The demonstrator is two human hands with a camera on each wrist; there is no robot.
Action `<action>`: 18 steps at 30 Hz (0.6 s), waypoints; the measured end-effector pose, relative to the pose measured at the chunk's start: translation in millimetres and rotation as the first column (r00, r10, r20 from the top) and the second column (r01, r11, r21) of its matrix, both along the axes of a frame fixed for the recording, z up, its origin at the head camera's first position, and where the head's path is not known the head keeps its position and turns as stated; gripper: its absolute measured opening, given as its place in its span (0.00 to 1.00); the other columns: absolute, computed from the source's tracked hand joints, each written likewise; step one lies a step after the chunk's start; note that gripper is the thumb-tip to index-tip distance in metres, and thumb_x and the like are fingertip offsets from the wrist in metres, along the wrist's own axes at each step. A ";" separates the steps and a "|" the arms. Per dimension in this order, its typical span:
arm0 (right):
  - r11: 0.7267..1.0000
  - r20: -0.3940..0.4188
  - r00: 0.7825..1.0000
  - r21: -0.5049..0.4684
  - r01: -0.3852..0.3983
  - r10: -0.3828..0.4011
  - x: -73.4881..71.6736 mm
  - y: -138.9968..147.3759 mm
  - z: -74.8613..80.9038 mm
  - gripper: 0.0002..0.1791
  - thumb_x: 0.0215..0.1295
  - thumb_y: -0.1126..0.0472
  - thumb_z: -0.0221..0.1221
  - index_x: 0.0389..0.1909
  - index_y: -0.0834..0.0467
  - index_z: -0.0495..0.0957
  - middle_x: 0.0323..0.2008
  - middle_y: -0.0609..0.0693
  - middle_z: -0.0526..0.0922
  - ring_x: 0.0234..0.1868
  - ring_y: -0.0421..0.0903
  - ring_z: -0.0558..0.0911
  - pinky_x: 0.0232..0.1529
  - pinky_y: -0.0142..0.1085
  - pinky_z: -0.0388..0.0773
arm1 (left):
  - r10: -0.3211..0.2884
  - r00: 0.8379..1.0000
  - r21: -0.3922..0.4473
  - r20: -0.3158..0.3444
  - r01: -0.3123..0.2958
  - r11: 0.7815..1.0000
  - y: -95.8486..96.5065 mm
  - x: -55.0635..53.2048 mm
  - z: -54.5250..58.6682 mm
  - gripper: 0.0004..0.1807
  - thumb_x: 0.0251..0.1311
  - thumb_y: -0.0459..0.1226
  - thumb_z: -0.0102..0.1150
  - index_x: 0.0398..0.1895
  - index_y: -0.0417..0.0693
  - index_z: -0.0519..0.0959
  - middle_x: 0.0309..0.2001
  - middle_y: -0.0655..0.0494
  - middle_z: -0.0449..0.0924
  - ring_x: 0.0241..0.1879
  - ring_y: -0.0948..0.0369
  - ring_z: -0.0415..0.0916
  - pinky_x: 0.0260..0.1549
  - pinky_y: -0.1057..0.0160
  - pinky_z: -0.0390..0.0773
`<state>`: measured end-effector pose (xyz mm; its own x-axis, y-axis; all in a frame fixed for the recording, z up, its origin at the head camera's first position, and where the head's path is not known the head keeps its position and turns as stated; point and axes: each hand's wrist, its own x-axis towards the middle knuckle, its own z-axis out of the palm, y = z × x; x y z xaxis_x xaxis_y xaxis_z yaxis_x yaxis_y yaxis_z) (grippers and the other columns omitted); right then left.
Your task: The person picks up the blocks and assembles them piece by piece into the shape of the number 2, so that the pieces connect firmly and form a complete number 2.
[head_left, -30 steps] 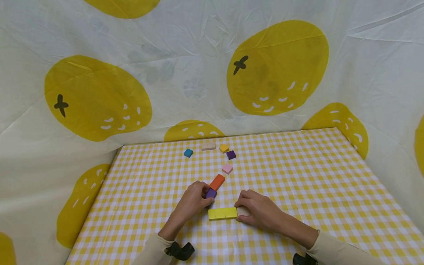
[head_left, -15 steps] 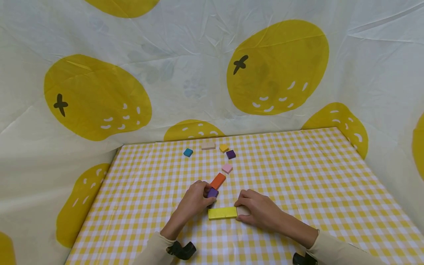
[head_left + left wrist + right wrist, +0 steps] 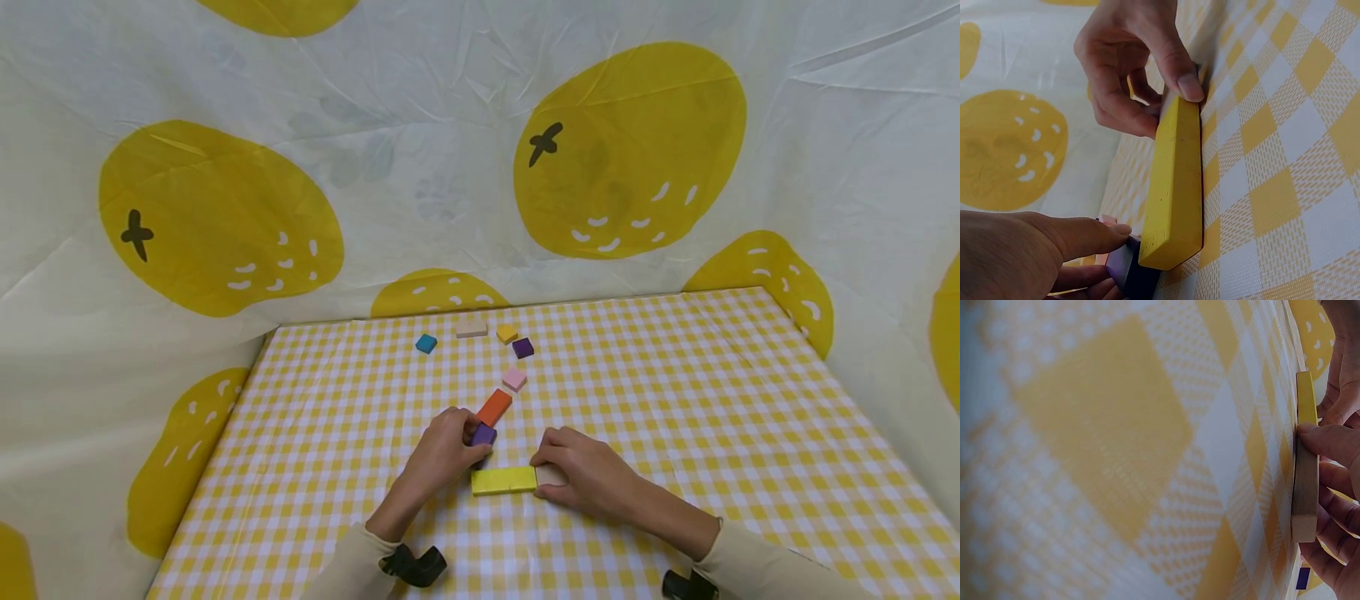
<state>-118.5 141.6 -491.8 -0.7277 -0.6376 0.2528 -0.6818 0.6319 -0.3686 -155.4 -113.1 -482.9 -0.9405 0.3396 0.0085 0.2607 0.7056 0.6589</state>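
In the head view my left hand point(image 3: 442, 450) pinches a purple block point(image 3: 483, 435) between thumb and fingers. The purple block's far end meets an orange block point(image 3: 494, 407), and the two lie in a slanting line. My right hand point(image 3: 587, 472) grips a plain wooden block point(image 3: 551, 476), partly hidden under the fingers. A long yellow block point(image 3: 504, 481) lies end to end with it. In the left wrist view the yellow block's near end stands close beside the purple block point(image 3: 1127, 267). The right wrist view shows the wooden block point(image 3: 1305, 494) flat along the cloth.
Just beyond the orange block lies a pink block point(image 3: 514, 380). Farther back are a dark purple block point(image 3: 522, 348), a yellow-orange block point(image 3: 507, 333), a pale wooden block point(image 3: 472, 329) and a teal block point(image 3: 426, 343). A checked cloth point(image 3: 675, 375) covers the table; a fruit-print curtain point(image 3: 435, 167) hangs behind.
My left hand has slid the purple block a little forward and right, and the orange block has shifted along with it, closer to the pink block. My right hand has stayed put.
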 end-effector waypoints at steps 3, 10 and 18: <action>1.000 -0.005 1.000 -0.006 -0.003 0.002 0.1 0.0 -0.3 0.15 0.59 0.48 0.72 0.43 0.50 0.86 0.39 0.39 0.76 0.39 0.34 0.72 0.35 0.29 0.75 | -0.002 1.000 0.002 -0.003 0.002 1.000 0.6 0.0 -0.1 0.17 0.56 0.36 0.75 0.43 0.34 0.82 0.38 0.47 0.80 0.36 0.58 0.79 0.33 0.65 0.81; 1.000 -0.018 1.000 -0.015 -0.006 0.006 0.1 0.3 -1.0 0.15 0.59 0.48 0.73 0.42 0.50 0.86 0.40 0.39 0.77 0.39 0.34 0.73 0.35 0.29 0.76 | 0.001 1.000 -0.002 0.004 -0.001 1.000 1.8 0.2 0.4 0.17 0.57 0.37 0.74 0.43 0.35 0.82 0.39 0.48 0.80 0.36 0.59 0.78 0.33 0.65 0.80; 1.000 -0.011 1.000 -0.017 -0.006 0.006 0.5 0.4 -0.3 0.15 0.59 0.48 0.73 0.43 0.50 0.86 0.40 0.40 0.77 0.39 0.34 0.73 0.35 0.29 0.76 | 0.005 1.000 -0.003 0.010 -0.005 1.000 2.1 0.5 0.2 0.17 0.57 0.38 0.74 0.44 0.35 0.82 0.39 0.48 0.79 0.36 0.59 0.79 0.33 0.65 0.81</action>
<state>-118.1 141.9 -492.1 -0.7212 -0.6376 0.2710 -0.6894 0.6217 -0.3718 -154.9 -111.0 -482.6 -0.9423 0.3348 -0.0020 0.2503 0.7086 0.6597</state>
